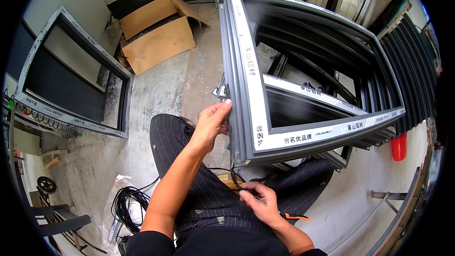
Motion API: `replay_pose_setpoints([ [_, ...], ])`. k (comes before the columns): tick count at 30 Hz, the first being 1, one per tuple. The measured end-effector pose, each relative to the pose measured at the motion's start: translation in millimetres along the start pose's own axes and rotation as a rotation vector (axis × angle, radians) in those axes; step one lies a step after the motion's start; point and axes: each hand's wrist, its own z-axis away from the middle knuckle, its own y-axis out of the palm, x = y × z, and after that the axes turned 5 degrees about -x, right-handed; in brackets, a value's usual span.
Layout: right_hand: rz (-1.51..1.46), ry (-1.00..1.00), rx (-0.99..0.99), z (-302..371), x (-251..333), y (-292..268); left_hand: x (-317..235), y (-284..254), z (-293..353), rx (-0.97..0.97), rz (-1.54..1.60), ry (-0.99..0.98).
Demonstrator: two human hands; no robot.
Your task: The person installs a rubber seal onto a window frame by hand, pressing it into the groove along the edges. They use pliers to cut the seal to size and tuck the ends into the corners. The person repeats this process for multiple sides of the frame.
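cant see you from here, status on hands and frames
Left hand against left side of frame stack. Right hand pinching black strip. Black coil off left, nothing seen blocking.

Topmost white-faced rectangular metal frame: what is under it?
More dark metal frames show through the topmost frame and along its edge; parts beneath its border are covered.

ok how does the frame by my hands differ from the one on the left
The front frame heads a stack; the left-side frame is set apart. The front frame has your left hand at its edge; the left-side frame has none. Both are dark with white facing strips.
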Motion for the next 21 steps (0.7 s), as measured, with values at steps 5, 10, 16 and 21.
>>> replay_pose_setpoints([
  [5,0.001,-0.015,-0.006,0,-4,-1,-5,0,-7,-0.041,-0.031,-0.021],
  [10,0.012,-0.021,0.005,-2,-2,-1,-7,-6,-26,-0.047,-0.110,0.038],
  [16,0.010,-0.033,0.006,0,-5,1,-22,3,-33,-0.105,-0.095,-0.016],
  [21,0.036,-0.027,0.000,2,-2,2,-17,1,-38,-0.080,-0.125,0.022],
])
